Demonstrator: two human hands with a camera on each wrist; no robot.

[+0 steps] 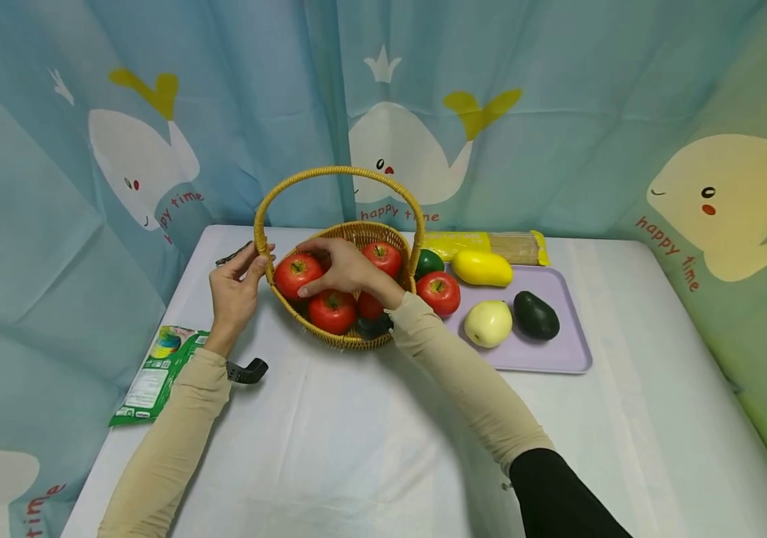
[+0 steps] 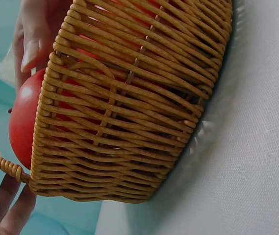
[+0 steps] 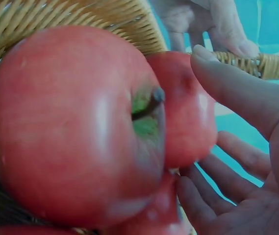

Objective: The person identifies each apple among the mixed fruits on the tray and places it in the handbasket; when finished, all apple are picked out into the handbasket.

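Note:
A woven wicker basket (image 1: 343, 341) with a tall arched handle (image 1: 336, 170) stands at the back of the table and holds several red apples. At the handle's left base, my left hand (image 1: 231, 293) pinches the wicker between thumb and fingers. My right hand (image 1: 346, 265) reaches over the rim and grips the leftmost apple (image 1: 294, 273), its thumb and fingertips on opposite sides. That apple bulges above the rim in the left wrist view. Closer to the right wrist camera sits another large apple (image 3: 75, 127). A dark item (image 1: 374, 326) lies partly hidden in the basket's front right.
Right of the basket, a lilac tray (image 1: 574, 351) carries an apple (image 1: 438, 294), a pale round fruit (image 1: 488, 323), an avocado (image 1: 536, 315) and a yellow mango (image 1: 482, 267). Behind it lies a yellow noodle pack (image 1: 484, 245). A green packet (image 1: 157, 377) is at left. Curtains border the table.

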